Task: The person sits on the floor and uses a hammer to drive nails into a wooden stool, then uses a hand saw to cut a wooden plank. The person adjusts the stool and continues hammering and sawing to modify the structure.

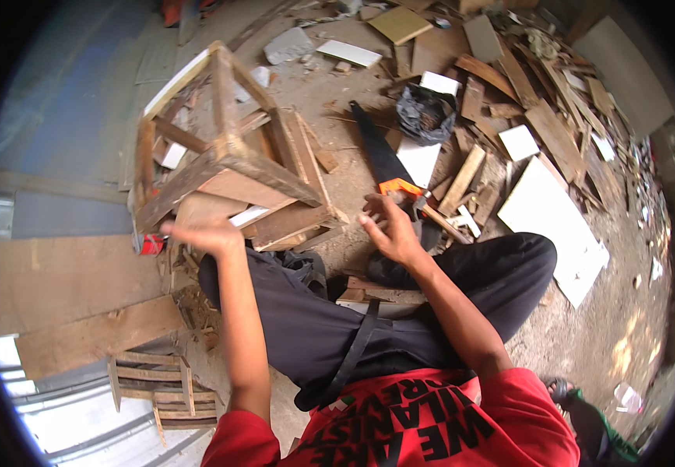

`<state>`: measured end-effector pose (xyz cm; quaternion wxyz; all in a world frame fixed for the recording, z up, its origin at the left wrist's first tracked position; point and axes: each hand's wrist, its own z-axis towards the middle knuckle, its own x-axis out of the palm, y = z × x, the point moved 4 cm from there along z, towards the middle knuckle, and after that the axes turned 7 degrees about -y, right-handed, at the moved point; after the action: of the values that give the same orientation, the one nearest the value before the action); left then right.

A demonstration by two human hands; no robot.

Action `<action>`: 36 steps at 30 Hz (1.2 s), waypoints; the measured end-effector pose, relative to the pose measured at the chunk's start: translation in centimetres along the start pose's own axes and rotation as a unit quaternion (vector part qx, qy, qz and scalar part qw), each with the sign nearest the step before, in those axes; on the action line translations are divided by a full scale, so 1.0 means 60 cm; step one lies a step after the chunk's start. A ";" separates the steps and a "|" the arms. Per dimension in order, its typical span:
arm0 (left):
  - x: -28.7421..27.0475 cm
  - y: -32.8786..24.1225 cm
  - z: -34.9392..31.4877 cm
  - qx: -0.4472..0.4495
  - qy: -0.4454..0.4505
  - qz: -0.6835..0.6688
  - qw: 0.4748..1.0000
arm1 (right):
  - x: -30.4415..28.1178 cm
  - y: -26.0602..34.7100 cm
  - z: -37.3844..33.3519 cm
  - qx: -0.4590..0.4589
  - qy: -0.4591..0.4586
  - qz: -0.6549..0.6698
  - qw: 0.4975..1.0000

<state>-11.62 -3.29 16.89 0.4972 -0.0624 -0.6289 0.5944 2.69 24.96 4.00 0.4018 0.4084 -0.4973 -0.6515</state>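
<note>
A seated person in a red shirt [524, 405] and dark trousers [298, 319] reaches both bare forearms forward over a dusty, gritty floor [330, 101]. The left hand [214, 237] turns left at the wrist, its fingers stretched out and released, at the near side of a wooden frame [228, 148]; whether they touch it cannot be told. The right hand [392, 227] is raised above the lower legs, fingers loosely curled and holding nothing visible. The frame, on the left just beyond the left knee, is an angular, box-like structure of rough, weathered brown bars. Just beyond the right hand lies a saw [378, 148] with a flat, dark, tapering blade and an orange handle, and close beside that handle a hammer [443, 222] with a slim wooden shaft. Farther off sits a crumpled, shiny black plastic bag [414, 117]. To the right are a large, smooth white board [551, 222] and, beyond it, jumbled brown planks [551, 132].
</note>
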 end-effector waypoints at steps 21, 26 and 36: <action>-0.080 0.147 -0.287 -0.355 0.320 0.303 0.824 | -0.082 -0.234 0.096 0.279 -0.141 0.177 0.933; -0.095 0.148 -0.292 -0.303 0.362 0.342 0.812 | -0.190 -0.354 0.076 0.259 -0.292 -0.236 0.890; -0.129 0.170 -0.283 -0.279 0.367 0.358 0.812 | -0.216 -0.455 0.027 0.390 -0.271 -0.313 0.822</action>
<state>-1.09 6.05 0.95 0.4039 -0.6330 -0.4719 0.4621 2.45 42.53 -20.65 -0.1674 0.4715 -0.6446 -0.5781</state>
